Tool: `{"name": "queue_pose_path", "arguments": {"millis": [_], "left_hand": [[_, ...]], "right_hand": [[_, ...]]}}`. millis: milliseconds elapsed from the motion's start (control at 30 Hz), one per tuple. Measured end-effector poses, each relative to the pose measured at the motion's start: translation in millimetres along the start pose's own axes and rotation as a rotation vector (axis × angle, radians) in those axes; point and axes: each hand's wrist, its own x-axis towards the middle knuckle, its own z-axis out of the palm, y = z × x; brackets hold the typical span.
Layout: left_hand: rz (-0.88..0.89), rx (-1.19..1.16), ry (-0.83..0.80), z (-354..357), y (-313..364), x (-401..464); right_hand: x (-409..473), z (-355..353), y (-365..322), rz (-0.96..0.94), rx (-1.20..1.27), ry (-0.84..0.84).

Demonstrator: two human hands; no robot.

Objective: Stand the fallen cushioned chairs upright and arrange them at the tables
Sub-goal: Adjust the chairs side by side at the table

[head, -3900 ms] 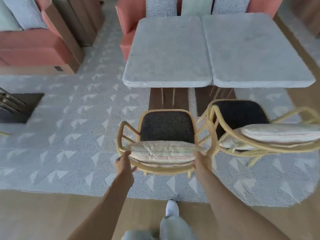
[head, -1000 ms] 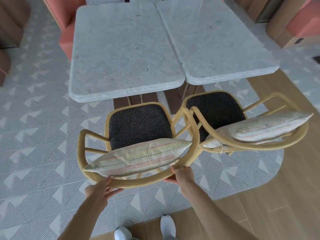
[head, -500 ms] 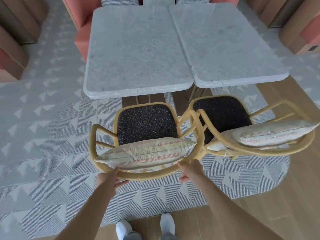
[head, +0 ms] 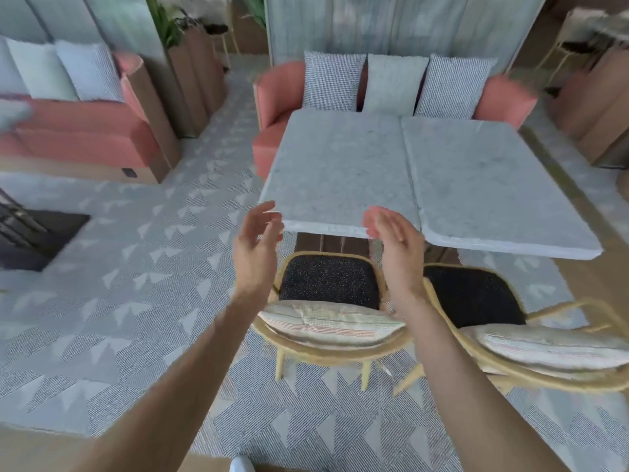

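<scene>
Two yellow rattan chairs stand upright side by side at two grey stone tables. The left chair (head: pixel 328 281) has a dark speckled seat and a striped cushion (head: pixel 332 323) against its back rail. The right chair (head: pixel 473 294) carries a similar cushion (head: pixel 551 347). The left table (head: pixel 340 172) and right table (head: pixel 490 185) are pushed together. My left hand (head: pixel 257 243) and my right hand (head: pixel 394 240) are raised above the left chair, palms facing each other, fingers apart, holding nothing.
A coral sofa (head: pixel 272 131) with several grey pillows sits behind the tables. Another coral sofa (head: pixel 81 131) stands at the left. A patterned grey rug (head: pixel 136 301) covers the floor, with a dark floor opening (head: pixel 37 240) at the left edge.
Both hands have let go of the left chair's back rail and lifted up above it. The view has tilted upward, showing the sofas and wall behind the tables.
</scene>
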Motion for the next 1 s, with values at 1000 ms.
{"name": "queue_pose_path", "arguments": {"millis": [1000], "left_hand": [[0.305,0.045,0.648,-711.4,131.6,-202.5]], "right_hand": [[-417.4,562.5,-170.9,-0.239,0.437,-0.885]]}}
